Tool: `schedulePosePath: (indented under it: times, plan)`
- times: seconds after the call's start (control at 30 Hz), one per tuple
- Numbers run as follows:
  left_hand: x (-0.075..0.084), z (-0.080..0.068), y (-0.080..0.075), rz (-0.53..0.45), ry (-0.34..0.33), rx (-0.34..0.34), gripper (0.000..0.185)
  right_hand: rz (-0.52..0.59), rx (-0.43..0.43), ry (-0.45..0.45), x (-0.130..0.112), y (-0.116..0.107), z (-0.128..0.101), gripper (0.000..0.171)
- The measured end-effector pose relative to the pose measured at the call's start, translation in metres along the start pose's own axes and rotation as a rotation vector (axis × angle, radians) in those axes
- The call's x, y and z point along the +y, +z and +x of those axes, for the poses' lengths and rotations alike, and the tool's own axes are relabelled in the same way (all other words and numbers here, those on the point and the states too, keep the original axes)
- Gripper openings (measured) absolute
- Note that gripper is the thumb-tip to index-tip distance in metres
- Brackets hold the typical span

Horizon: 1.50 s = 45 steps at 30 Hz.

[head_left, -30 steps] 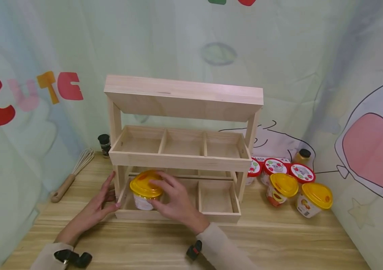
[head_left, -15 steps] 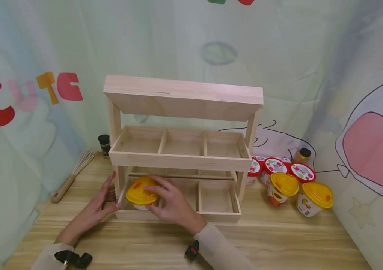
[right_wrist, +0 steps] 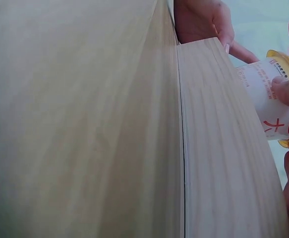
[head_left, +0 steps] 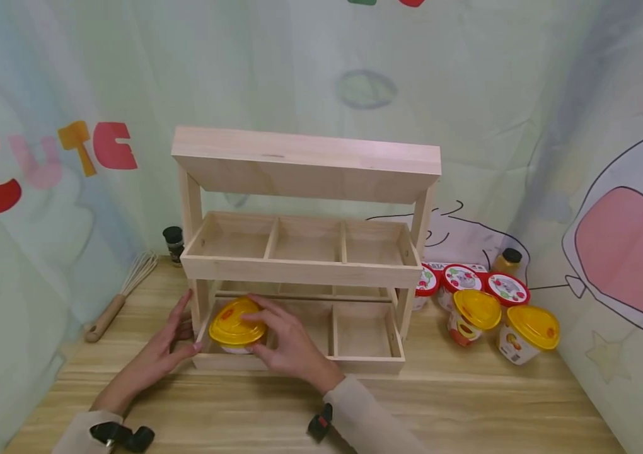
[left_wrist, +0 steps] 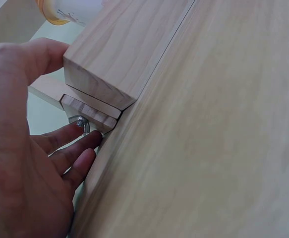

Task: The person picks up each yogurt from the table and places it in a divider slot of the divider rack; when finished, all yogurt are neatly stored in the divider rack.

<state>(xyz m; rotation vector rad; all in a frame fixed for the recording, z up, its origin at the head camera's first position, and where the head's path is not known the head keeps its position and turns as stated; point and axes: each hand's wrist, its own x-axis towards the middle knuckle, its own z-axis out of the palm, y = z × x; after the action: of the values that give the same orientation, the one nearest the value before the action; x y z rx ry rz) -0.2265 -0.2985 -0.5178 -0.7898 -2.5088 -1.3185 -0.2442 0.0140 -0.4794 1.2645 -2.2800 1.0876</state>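
Observation:
A white cup with a yellow lid sits low in the bottom-left compartment of a three-tier wooden rack. My right hand grips this cup, fingers over the lid and thumb on its near side. In the right wrist view the cup shows beyond the rack's front rail, with a fingertip on its side. My left hand rests flat against the rack's lower left corner. In the left wrist view, the thumb of the left hand lies by the rail end.
Right of the rack stand two yellow-lidded cups and three red-lidded cups, with an amber bottle behind. A whisk and a dark jar lie left of the rack. A printed curtain closes the back and sides.
My right hand has lowered the yellow-lidded cup into the bottom-left compartment and shifted it a little left. The left hand has stayed at the rack's corner.

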Motion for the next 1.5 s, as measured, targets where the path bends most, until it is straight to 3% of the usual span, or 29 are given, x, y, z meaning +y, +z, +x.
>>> schedulePosePath:
  times: [0.23, 0.43, 0.8, 1.1, 1.33, 1.5]
  plan:
    - [0.001, -0.001, 0.000, 0.014, -0.003, 0.002, 0.111, 0.028, -0.022, -0.016, -0.001, 0.003, 0.002, 0.049]
    - [0.000, -0.001, 0.000, -0.011, 0.018, 0.003, 0.111, -0.009, -0.001, -0.043, 0.001, 0.004, 0.002, 0.060]
    - [-0.001, -0.001, 0.001, 0.004, -0.001, 0.007, 0.111, 0.032, -0.027, 0.009, -0.002, 0.001, -0.001, 0.074]
    - [-0.001, 0.001, 0.000, 0.011, -0.009, 0.003, 0.111, -0.074, 0.117, 0.131, -0.009, -0.012, -0.005, 0.072]
    - [-0.001, 0.001, 0.000, 0.000, 0.003, 0.002, 0.111, -0.124, 0.247, 0.102, -0.010, -0.024, -0.017, 0.062]
    - [-0.001, 0.001, 0.000, 0.004, -0.006, 0.003, 0.111, -0.139, 0.283, 0.066, -0.009, -0.037, -0.027, 0.059]
